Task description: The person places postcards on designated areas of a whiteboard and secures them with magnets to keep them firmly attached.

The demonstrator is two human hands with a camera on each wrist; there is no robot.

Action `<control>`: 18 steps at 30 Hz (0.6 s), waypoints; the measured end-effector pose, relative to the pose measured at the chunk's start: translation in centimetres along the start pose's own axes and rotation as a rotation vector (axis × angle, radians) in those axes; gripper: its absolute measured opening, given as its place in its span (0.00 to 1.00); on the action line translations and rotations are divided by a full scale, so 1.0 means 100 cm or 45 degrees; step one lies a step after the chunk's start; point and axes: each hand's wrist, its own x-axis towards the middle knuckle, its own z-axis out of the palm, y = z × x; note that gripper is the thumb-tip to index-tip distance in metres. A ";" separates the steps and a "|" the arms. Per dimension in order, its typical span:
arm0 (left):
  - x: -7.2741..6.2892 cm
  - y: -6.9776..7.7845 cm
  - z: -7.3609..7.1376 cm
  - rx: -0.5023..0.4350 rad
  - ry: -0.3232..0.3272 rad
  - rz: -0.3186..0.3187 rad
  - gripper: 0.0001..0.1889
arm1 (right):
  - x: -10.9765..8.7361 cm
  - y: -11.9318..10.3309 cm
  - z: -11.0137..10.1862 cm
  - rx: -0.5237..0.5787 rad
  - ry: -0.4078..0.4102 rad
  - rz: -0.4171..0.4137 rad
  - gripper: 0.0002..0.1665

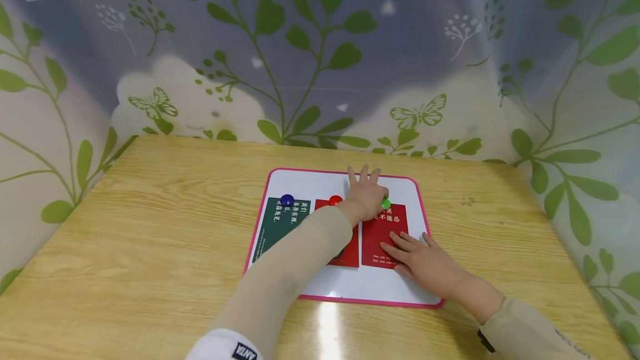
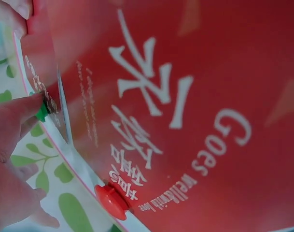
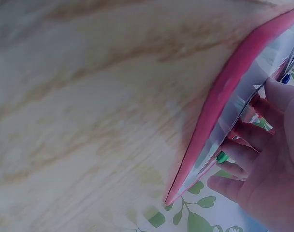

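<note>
My left hand point(image 1: 366, 196) reaches over the whiteboard point(image 1: 320, 285) and pinches a round green magnet point(image 1: 386, 204) at the top of the right-hand red card point(image 1: 382, 243). Its other fingers spread toward the board's far edge. In the left wrist view, the thumb meets the green magnet point(image 2: 42, 112). My right hand point(image 1: 432, 265) rests with spread fingers on the same card's right side. A red magnet point(image 1: 335, 200) sits atop the middle red card point(image 1: 352, 254), which the left forearm partly hides. At left, a blue magnet point(image 1: 287, 200) sits atop a dark green card point(image 1: 280, 221).
The pink-rimmed board lies on a wooden table point(image 1: 165, 249). Behind and beside the table hangs a curtain point(image 1: 320, 99) printed with leaves and butterflies. The left forearm point(image 1: 290, 271) crosses the board's lower left.
</note>
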 end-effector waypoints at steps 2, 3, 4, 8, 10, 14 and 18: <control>-0.001 0.000 0.002 -0.014 -0.003 -0.006 0.19 | 0.000 0.000 0.000 -0.001 0.001 0.000 0.33; -0.001 -0.001 0.002 -0.021 -0.005 -0.007 0.19 | 0.000 -0.001 0.001 -0.003 0.002 -0.001 0.33; -0.002 -0.001 0.003 -0.027 -0.005 -0.006 0.19 | 0.000 -0.001 0.001 -0.005 0.005 -0.001 0.33; -0.004 -0.003 0.002 -0.058 -0.017 -0.007 0.21 | 0.001 0.000 0.001 -0.002 0.013 -0.005 0.33; -0.007 -0.004 0.002 -0.077 -0.029 -0.004 0.23 | 0.001 0.001 0.000 0.018 0.015 -0.003 0.33; -0.013 -0.008 0.000 -0.134 -0.031 -0.003 0.29 | 0.000 0.001 0.001 0.058 0.031 -0.005 0.33; -0.023 -0.019 -0.001 -0.202 0.003 -0.005 0.33 | -0.001 0.002 0.004 0.048 0.108 0.002 0.36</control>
